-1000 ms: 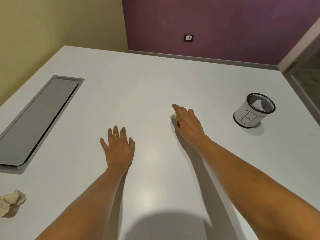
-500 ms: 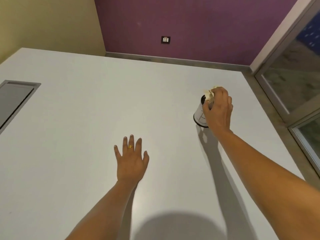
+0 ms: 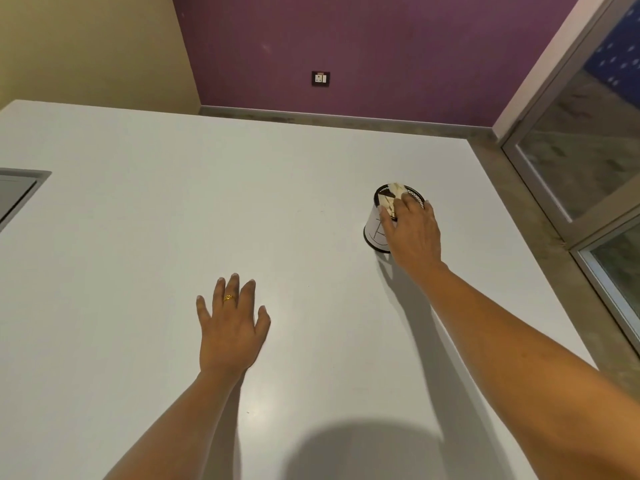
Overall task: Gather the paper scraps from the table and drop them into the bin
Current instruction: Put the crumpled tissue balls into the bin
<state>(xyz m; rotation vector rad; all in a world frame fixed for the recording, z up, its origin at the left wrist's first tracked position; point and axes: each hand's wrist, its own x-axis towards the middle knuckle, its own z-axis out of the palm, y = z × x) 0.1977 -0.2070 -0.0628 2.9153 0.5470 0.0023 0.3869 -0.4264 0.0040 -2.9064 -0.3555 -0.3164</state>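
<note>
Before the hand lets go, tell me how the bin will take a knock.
The bin is mesh, so probably light; the right hand, holding a scrap over it, could slide or tip it with a knock. Being round, it might roll once tipped.

A socket [image 3: 320, 78] is hanging beyond the right hand [image 3: 414, 233]'s grip. A window [image 3: 588, 157] is standing right, a hatch [image 3: 15, 194] far left.

Upright paper-wrapped mesh bin [image 3: 373, 232], crumpled cream paper scrap [image 3: 390, 199] at its mouth
</note>
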